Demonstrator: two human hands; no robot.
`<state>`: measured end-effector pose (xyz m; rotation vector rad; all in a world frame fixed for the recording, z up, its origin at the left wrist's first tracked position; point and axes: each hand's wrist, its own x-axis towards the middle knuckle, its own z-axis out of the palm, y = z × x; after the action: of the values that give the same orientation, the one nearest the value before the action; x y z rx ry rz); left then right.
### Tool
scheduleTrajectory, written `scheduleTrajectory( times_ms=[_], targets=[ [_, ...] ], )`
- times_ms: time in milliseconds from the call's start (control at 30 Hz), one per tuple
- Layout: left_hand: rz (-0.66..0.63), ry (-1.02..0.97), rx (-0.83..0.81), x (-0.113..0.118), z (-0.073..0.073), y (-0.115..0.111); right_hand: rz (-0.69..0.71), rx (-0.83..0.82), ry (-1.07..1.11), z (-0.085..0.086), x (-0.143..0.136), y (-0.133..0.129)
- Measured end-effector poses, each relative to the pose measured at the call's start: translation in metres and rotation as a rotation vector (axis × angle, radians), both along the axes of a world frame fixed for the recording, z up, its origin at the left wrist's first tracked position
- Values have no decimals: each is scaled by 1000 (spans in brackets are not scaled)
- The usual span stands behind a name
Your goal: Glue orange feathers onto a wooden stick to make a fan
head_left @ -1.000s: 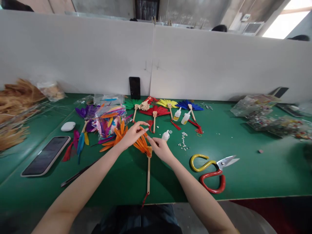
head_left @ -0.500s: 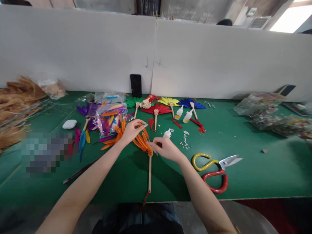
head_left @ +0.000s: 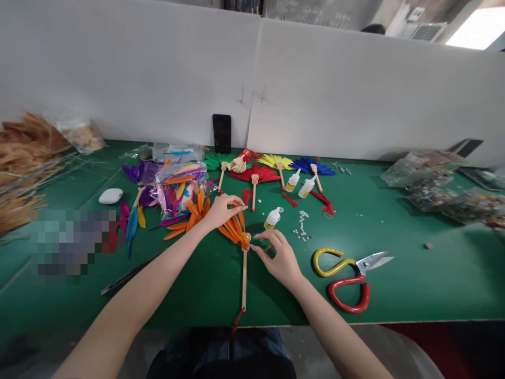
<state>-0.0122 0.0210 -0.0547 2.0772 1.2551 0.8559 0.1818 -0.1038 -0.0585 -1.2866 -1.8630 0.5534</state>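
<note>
A fan of orange feathers point(head_left: 233, 230) lies on the green table, its pale wooden handle point(head_left: 244, 279) pointing at me and ending in a red cord. My left hand point(head_left: 221, 211) is over the upper feathers, thumb and fingertips pinched together near the feather tips; what is between them is too small to make out. To the right of the fan's pale knot point(head_left: 246, 241), my right hand point(head_left: 281, 259) has thumb and forefinger apart, tips close to the knot. Just beyond it stands a small white glue bottle point(head_left: 272, 218).
Scissors point(head_left: 361, 276) lie at right, near scattered white beads point(head_left: 302, 223). Farther back are red point(head_left: 258, 172), yellow and blue feather fans and two more bottles. Bagged feathers point(head_left: 177, 195) and tweezers point(head_left: 130, 275) lie left. A white partition point(head_left: 335, 95) closes the back.
My right hand has drawn back slightly right and down from the fan's knot, its fingers spreading and uncovering the glue bottle. My left hand stays pinched above the feathers.
</note>
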Motion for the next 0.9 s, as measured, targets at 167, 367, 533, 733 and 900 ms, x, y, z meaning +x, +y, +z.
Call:
scheduleTrajectory(
  times_ms=[167,367,533,733,900],
  targets=[
    [110,30,99,-5,-1,4,36,79,-82,-2,-5,2],
    [112,73,135,-5,-7,3,54,23,-153,-10,-9,-3],
    [108,85,133,-4,-11,2,53,-11,-204,-11,-11,-4],
    [99,95,115,-2,-14,3,69,-42,-225,-9,-10,-4],
    [92,91,102,-2,-13,1,63,-61,-252,-10,-10,-4]
  ],
)
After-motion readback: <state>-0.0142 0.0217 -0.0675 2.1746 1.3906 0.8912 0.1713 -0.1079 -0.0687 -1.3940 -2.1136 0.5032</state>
